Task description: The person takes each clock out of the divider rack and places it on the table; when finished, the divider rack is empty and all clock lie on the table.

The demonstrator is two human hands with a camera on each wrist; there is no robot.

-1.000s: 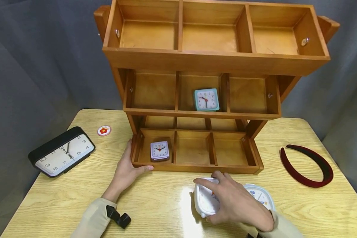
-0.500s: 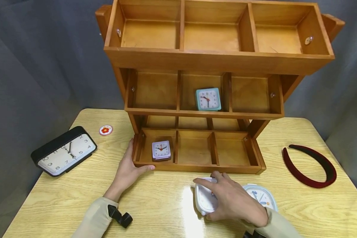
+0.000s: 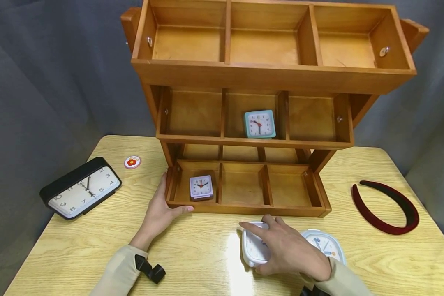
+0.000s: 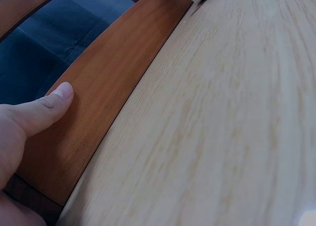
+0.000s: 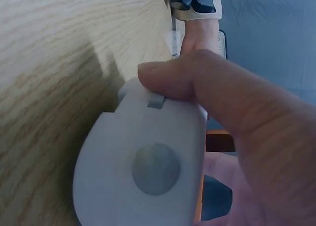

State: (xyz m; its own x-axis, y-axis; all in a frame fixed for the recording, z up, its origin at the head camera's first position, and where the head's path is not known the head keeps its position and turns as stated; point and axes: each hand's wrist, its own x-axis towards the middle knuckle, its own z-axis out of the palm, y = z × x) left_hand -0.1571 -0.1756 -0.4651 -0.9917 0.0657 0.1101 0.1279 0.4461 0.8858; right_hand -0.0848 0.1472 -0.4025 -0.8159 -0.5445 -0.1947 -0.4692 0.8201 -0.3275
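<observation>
My right hand [image 3: 286, 249] grips a white alarm clock [image 3: 254, 249] from above, the thumb at its near edge and the fingers over its far side; part of the dial is covered. The right wrist view shows the clock's white casing [image 5: 118, 166] close over the table, with a round grey spot on it. At the lower left corner of a tiered wooden shelf [image 3: 244, 209], my left hand [image 3: 159, 211] holds on, thumb along the front board [image 4: 108, 87] and fingers along the side. A light blue clock [image 3: 323, 245] lies partly behind the right hand.
A lilac clock [image 3: 201, 186] sits in the bottom tier's left compartment, a teal one [image 3: 260, 124] in the middle tier's centre compartment. On the table are a black clock [image 3: 83, 187] and a flower badge [image 3: 132, 162] at left, and a dark red headband [image 3: 382, 225] at right.
The view has shifted slightly. Both hands keep their places, the left at the shelf corner and the right on the white alarm clock.
</observation>
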